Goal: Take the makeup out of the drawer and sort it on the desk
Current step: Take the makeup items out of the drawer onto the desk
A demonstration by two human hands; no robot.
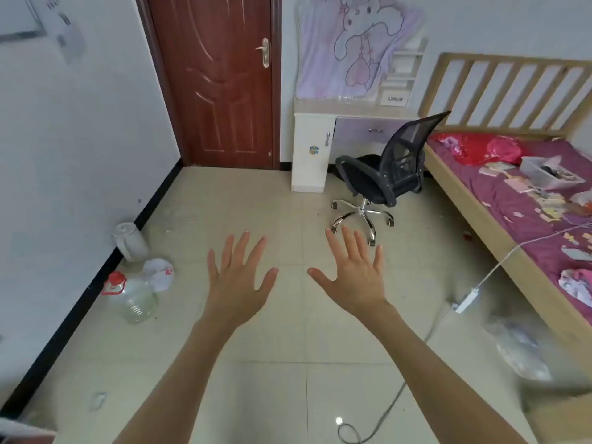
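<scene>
both hands' fingers spread, left hand (238, 277), right hand (354, 272), white desk (312, 152), purple drawer (368, 133) closed

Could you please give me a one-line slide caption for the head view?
Both open hands, left and right, held out toward desk with closed drawer.

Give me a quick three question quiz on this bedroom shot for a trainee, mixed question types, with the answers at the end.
1. True or false: the left hand holds makeup.
2. What stands in front of the desk? A) stool B) black office chair C) box
3. Is the desk drawer open or shut?

Key: 1 false, both it and the right hand are open and empty. 2 B. 3 shut.
</scene>
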